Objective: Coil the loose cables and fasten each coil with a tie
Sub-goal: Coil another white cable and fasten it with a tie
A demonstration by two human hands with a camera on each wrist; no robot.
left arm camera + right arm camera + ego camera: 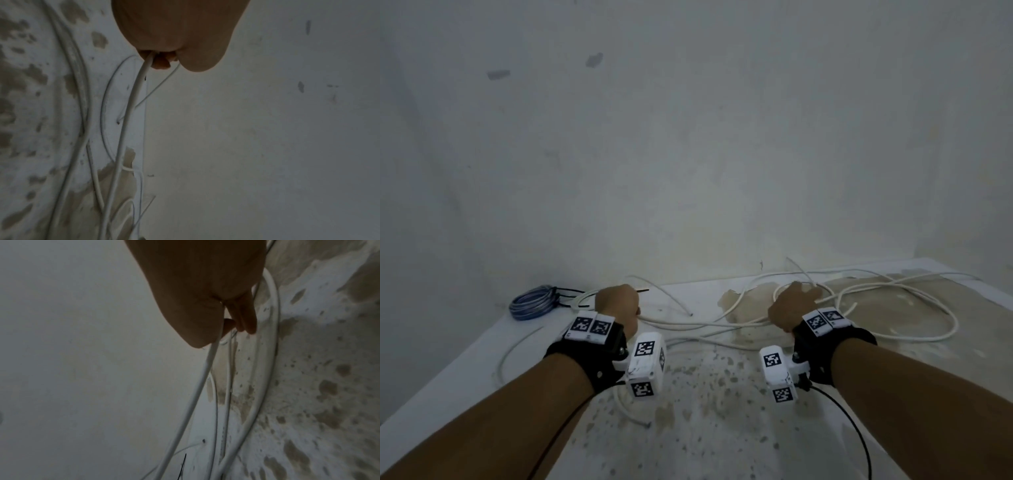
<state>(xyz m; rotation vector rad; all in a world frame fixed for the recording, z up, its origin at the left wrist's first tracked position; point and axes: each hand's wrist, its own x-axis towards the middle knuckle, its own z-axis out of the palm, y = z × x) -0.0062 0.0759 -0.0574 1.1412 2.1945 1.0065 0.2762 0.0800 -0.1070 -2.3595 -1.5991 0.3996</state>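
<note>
A long white cable lies in loose tangled loops across the right of the stained white table. My left hand is a fist gripping one strand of it; in the left wrist view the cable runs out from between the curled fingers. My right hand holds another stretch of the same tangle, and its cable leaves the palm past the fingers. A thin black strip pokes out just beyond the left hand; I cannot tell whether it is held.
A blue cable coil bound with a black tie lies at the back left by the wall. A thin white wire curves near the table's left edge. The wall rises directly behind the table. Black camera leads trail from both wrists.
</note>
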